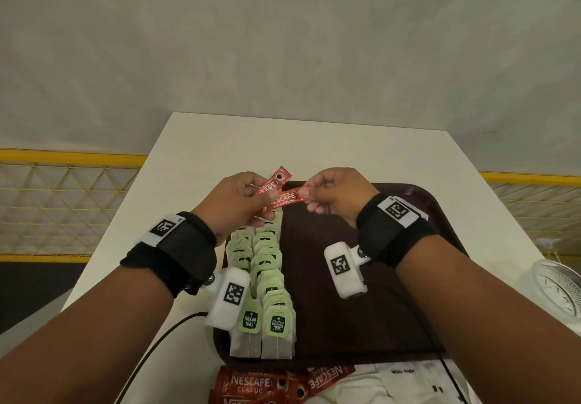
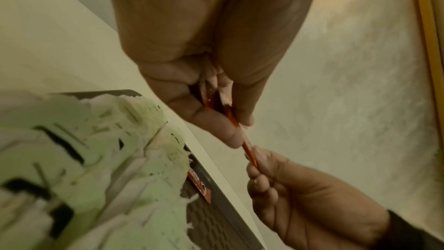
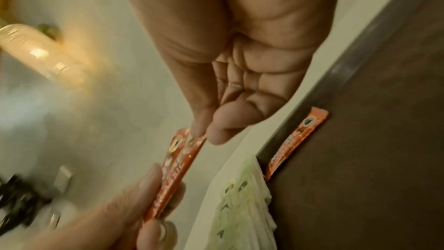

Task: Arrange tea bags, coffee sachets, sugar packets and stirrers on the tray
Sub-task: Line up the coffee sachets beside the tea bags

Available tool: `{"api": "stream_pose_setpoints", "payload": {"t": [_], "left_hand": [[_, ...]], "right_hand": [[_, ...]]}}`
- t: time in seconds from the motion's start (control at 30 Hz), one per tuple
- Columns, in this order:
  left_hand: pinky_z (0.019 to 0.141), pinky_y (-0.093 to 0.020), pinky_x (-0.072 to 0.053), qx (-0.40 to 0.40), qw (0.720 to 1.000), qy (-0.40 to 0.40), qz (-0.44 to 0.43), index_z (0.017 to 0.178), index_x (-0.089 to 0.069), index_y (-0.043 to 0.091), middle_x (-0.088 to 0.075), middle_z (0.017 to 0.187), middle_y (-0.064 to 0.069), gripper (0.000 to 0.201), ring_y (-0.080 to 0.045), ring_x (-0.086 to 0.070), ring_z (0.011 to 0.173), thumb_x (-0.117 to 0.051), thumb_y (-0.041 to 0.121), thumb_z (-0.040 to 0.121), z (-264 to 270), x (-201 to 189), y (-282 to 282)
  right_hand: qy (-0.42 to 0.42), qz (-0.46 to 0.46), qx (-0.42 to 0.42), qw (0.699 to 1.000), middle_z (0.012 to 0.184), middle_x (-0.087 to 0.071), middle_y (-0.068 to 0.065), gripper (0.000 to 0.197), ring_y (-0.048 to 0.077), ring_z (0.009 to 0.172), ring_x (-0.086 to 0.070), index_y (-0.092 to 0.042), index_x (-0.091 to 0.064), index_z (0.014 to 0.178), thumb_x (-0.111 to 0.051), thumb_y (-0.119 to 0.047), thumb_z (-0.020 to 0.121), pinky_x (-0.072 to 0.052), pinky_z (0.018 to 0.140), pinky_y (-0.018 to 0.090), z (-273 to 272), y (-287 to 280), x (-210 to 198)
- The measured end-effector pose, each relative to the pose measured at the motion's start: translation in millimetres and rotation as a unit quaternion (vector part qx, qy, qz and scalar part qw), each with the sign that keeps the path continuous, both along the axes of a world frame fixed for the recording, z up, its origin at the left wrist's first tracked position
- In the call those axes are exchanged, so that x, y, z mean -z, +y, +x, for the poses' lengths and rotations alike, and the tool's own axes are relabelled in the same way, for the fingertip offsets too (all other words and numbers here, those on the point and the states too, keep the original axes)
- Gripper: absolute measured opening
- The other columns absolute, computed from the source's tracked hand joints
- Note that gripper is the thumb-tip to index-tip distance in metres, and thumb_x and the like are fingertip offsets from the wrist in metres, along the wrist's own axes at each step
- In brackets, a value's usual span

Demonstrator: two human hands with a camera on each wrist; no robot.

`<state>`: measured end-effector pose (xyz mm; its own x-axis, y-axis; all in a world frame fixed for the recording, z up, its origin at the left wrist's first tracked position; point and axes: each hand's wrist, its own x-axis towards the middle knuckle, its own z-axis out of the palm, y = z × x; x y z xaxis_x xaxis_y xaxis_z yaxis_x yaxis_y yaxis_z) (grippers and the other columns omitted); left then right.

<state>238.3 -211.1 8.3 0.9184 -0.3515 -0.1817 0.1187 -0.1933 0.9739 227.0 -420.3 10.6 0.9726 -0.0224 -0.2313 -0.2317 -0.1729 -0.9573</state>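
Your forearms and wrist straps cover parts of the dark brown plastic tray [image 1: 424, 202], and the bottom edge of the head view cuts off the loose pile of red Nescafe sachets [image 1: 251, 383] and white sugar packets [image 1: 405, 378] lying on the white table [image 1: 195, 139] just in front of the tray; no stirrers can be made out. At far right a clear patterned glass dish [image 1: 559, 290] is only half in frame. Both wrist views are soft and blurry, so print on the packets is hard to read there. The pale green-tagged tea bags [image 1: 267, 277] sit in two overlapping rows along the tray's left side, running near to far. One red coffee sachet [image 3: 296, 141] lies flat on the tray at the far end of those rows, just beside the rim. Your left hand [image 1: 235, 205] is clenched on two red Nescafe stick sachets [image 1: 276, 192] held above the tray's far left corner; how many more it hides, can't tell. Your right hand [image 1: 336, 199] pinches the end of the lower stick w/ thumb and forefinger, other fingers [image 2: 261, 182] curled under.
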Motion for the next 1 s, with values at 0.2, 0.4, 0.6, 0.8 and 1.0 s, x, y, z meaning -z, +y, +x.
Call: {"api": "stream_pose_setpoints", "payload": {"t": [0.2,0.4,0.6,0.8,1.0], "left_hand": [[0.056,-0.02,-0.051,-0.06,0.998,0.017,0.015,0.107,-0.061,0.009,-0.073,0.093,-0.005,0.014,-0.008,-0.065,0.064,-0.051,0.018,0.102,8.7,3.5,17.4],[0.056,-0.024,-0.048,-0.064,0.997,0.05,0.002,0.097,-0.059,0.015,-0.073,0.094,-0.009,0.018,-0.013,-0.064,0.067,-0.043,0.013,0.104,8.1,3.8,23.4],[0.058,-0.025,-0.05,-0.056,0.997,0.048,0.009,0.103,-0.06,0.012,-0.074,0.097,-0.009,0.017,-0.015,-0.065,0.07,-0.043,0.013,0.104,7.4,7.4,26.3],[0.059,-0.023,-0.054,-0.056,0.998,0.033,0.021,0.102,-0.064,0.011,-0.067,0.1,-0.007,0.015,-0.009,-0.067,0.067,-0.049,0.014,0.102,8.4,11.1,27.0],[0.059,-0.019,-0.056,-0.029,0.999,-0.007,0.042,0.105,-0.071,0.009,-0.07,0.093,-0.006,0.014,-0.006,-0.067,0.068,-0.059,0.012,0.097,6.5,12.2,16.4]], "right_hand": [[0.094,0.04,0.116,0.988,0.079,-0.067,0.016,0.006,0.015,0.06,-0.067,0.001,-0.065,0.093,-0.066,0.0,0.087,-0.054,0.051,0.018,-3.2,-31.3,16.0],[0.202,-0.037,0.14,0.969,0.087,-0.068,0.014,0.015,0.016,0.067,-0.066,-0.003,-0.062,0.103,-0.066,-0.006,0.089,-0.054,0.052,0.019,5.6,-28.6,25.5],[0.245,-0.178,0.103,0.948,0.079,-0.06,0.004,0.022,0.012,0.064,-0.055,-0.005,-0.062,0.105,-0.063,-0.024,0.093,-0.041,0.057,0.021,18.4,-14.9,19.1],[0.23,-0.249,0.09,0.936,0.075,-0.063,0.005,0.033,0.017,0.07,-0.058,-0.005,-0.064,0.103,-0.068,-0.034,0.088,-0.048,0.075,0.027,24.3,-19.1,22.8],[0.044,-0.138,0.049,0.988,0.074,-0.065,0.004,0.029,0.012,0.055,-0.052,-0.009,-0.067,0.089,-0.066,-0.038,0.089,-0.044,0.05,0.023,10.5,-8.8,10.5]]}}
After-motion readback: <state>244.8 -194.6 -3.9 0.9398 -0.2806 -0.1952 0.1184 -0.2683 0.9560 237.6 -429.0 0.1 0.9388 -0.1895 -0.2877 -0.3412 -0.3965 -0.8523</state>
